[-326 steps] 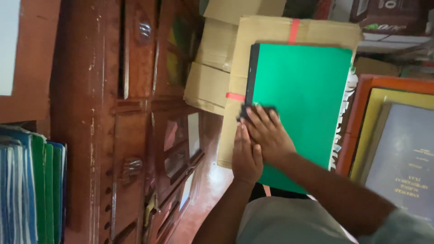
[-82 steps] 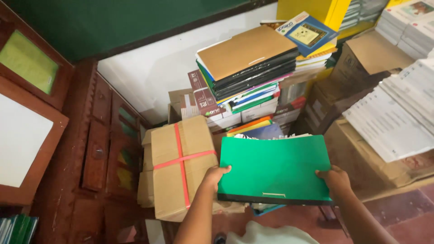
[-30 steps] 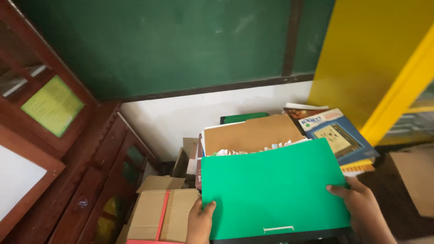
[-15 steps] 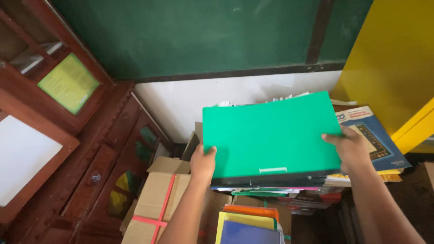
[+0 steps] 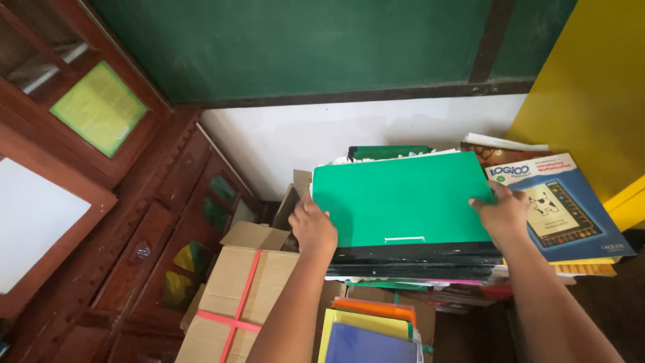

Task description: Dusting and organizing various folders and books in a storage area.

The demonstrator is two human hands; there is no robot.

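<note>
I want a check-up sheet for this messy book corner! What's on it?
Surface: a tall stack of files and books against a white wall; no table seen.
Job's things: a green folder lying flat on top of the stack.
Clutter: a blue picture book to the right, a cardboard box with red tape to the left, orange, yellow and blue folders below.
Grips: left hand on the folder's left edge, right hand on its right edge.
Cables: nothing seen.
Surroundings: a dark wooden cabinet at left, a green board above, a yellow panel at right.
</note>
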